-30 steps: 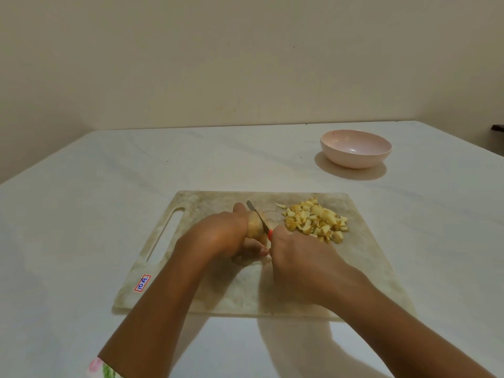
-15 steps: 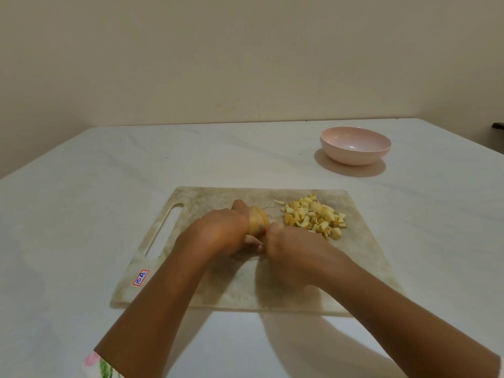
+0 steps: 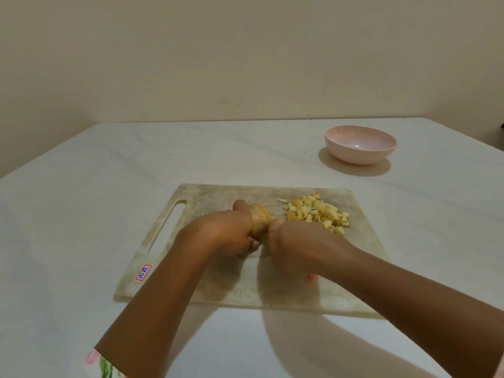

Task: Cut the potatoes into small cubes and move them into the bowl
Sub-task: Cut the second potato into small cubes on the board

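On the pale marbled cutting board (image 3: 212, 285), my left hand (image 3: 226, 231) grips a yellow potato piece (image 3: 259, 221) and holds it down. My right hand (image 3: 294, 249) is curled round a knife; only a bit of its red handle (image 3: 311, 277) shows under the hand, and the blade is hidden against the potato. A heap of small potato cubes (image 3: 317, 212) lies on the board just right of the hands. The empty pink bowl (image 3: 360, 144) stands on the table beyond the board, to the right.
The board has a slot handle (image 3: 167, 226) on its left side and a small red-and-blue sticker (image 3: 143, 272) near its front left corner. The white table (image 3: 81, 214) meets a beige wall behind. A single potato sliver (image 3: 282, 199) lies beside the heap.
The knife blade, raised and visible a second ago, has gone down out of sight against the potato. My right hand has lowered and shifted toward me. The left hand has kept its hold.
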